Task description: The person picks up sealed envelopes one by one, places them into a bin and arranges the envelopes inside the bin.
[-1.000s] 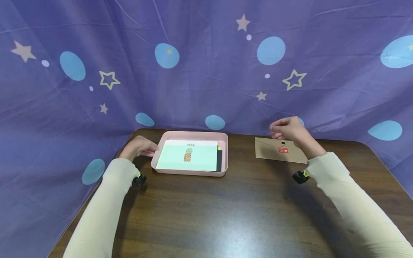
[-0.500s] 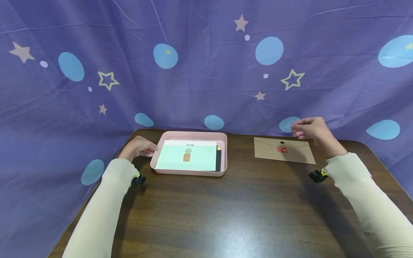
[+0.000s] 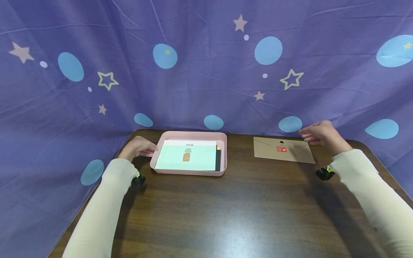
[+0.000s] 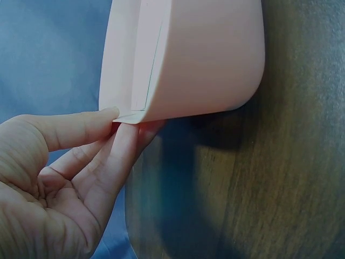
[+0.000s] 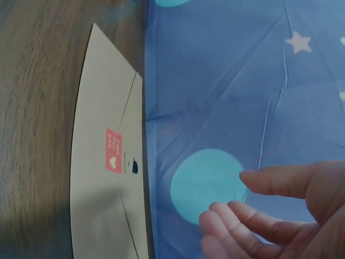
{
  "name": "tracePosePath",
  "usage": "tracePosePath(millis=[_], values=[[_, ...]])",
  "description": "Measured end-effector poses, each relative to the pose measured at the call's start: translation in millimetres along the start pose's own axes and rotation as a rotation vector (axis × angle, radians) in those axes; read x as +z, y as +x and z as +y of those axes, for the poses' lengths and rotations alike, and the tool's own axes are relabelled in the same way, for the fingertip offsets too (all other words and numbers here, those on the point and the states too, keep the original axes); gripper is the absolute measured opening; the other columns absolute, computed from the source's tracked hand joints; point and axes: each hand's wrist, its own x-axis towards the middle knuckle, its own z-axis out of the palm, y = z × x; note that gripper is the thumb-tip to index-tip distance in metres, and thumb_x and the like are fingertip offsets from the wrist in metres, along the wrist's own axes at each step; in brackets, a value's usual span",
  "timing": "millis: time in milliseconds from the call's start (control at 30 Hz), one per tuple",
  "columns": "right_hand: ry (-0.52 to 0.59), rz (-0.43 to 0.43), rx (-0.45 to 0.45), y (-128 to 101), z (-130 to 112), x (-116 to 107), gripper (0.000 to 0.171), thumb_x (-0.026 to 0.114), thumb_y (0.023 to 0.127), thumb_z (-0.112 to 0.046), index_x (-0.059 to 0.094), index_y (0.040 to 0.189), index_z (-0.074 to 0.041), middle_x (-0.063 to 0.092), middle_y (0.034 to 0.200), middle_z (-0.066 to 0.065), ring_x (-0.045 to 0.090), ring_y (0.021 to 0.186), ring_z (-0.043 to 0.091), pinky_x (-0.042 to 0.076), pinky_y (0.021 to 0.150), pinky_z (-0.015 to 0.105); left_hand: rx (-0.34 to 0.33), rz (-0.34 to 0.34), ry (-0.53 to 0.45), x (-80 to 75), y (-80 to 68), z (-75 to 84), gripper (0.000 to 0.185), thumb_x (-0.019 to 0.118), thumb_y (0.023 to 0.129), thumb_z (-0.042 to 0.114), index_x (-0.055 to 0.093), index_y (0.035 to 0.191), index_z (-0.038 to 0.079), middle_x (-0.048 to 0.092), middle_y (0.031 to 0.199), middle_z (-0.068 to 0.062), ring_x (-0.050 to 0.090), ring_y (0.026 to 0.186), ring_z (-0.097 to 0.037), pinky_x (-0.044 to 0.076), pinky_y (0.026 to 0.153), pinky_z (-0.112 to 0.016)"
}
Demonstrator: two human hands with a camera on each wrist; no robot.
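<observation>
At the back left of the table lies a pink tray [image 3: 188, 172] with papers in it. The top sheet [image 3: 171, 157] is pale green and white with a small printed picture. My left hand [image 3: 137, 147] pinches the tray's left rim between thumb and fingers; the left wrist view shows that rim [image 4: 132, 116] in the grip. A brown kraft envelope [image 3: 264, 148] with a red heart sticker [image 3: 281, 149] lies flat at the back right. Above its right end hovers my right hand [image 3: 322, 134], holding nothing, thumb and fingers loosely bent and apart in the right wrist view.
Under the pale sheet, a dark item [image 3: 218, 160] with a yellow tab shows at the tray's right side. A purple curtain [image 3: 206, 71] with stars and blue spots hangs right behind the wooden table [image 3: 206, 208].
My right hand has moved to the right, away from the envelope's middle, and uncovered its sticker and right end. The left hand stays at the tray rim.
</observation>
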Motion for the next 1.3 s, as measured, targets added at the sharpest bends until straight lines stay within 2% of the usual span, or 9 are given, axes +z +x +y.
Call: tracePosePath(millis=[67,133,367,700,867,1033,1300], values=[[-0.001,0.008,0.041,2,1,-1,0.018,0.068,0.096,-0.014,0.065,0.105,0.002,0.068,0.067,-0.011,0.067,0.063,0.003,0.063,0.064,0.021,-0.001,0.002,0.001,-0.1,-0.4,0.3,0.024,0.068,0.093,0.000,0.067,0.112,-0.012,0.069,0.068,0.002,0.067,0.061,-0.005,0.063,0.064,-0.018],[-0.008,0.021,0.078,5,2,-2,0.014,0.070,0.095,-0.014,0.062,0.095,-0.002,0.067,0.065,-0.009,0.067,0.062,0.004,0.063,0.063,0.021,-0.002,0.002,0.001,-0.1,-0.4,0.5,0.022,0.068,0.092,0.000,0.068,0.110,-0.012,0.069,0.068,0.002,0.068,0.062,-0.006,0.064,0.064,-0.019],[-0.084,0.064,0.138,15,8,0,0.020,0.074,0.091,-0.014,0.058,0.090,-0.003,0.061,0.066,-0.003,0.063,0.061,0.008,0.064,0.064,0.025,-0.005,0.001,-0.001,-0.7,0.1,1.0,0.016,0.068,0.092,0.000,0.068,0.105,-0.009,0.069,0.068,0.002,0.067,0.061,-0.006,0.064,0.064,-0.019],[-0.179,0.076,0.111,19,11,4,0.021,0.076,0.087,-0.014,0.061,0.075,-0.006,0.056,0.058,-0.002,0.057,0.056,0.010,0.058,0.056,0.026,-0.016,0.019,0.006,0.4,-0.7,2.0,0.003,0.068,0.092,0.000,0.068,0.091,-0.003,0.067,0.067,0.002,0.066,0.060,-0.005,0.063,0.063,-0.018],[-0.176,0.045,0.097,19,12,6,0.036,0.074,0.087,-0.010,0.054,0.057,-0.015,0.044,0.050,-0.005,0.044,0.050,0.008,0.047,0.049,0.023,-0.011,0.017,0.005,0.2,-0.2,1.2,0.004,0.068,0.092,-0.001,0.069,0.093,-0.004,0.067,0.066,0.002,0.066,0.060,-0.005,0.063,0.063,-0.018],[-0.247,0.028,0.081,19,15,5,0.038,0.075,0.086,-0.016,0.050,0.058,-0.017,0.044,0.052,-0.005,0.043,0.051,0.009,0.046,0.049,0.024,-0.008,0.010,0.001,0.3,0.5,0.7,0.009,0.067,0.092,-0.001,0.069,0.098,-0.007,0.068,0.067,0.002,0.066,0.061,-0.005,0.063,0.063,-0.018],[-0.337,0.004,0.117,25,20,8,0.041,0.078,0.083,-0.024,0.044,0.061,-0.020,0.042,0.055,-0.005,0.042,0.052,0.010,0.044,0.050,0.024,-0.016,0.021,0.011,0.1,0.0,1.5,0.010,0.069,0.092,0.000,0.068,0.099,-0.006,0.068,0.069,0.001,0.066,0.061,-0.006,0.063,0.064,-0.019]])
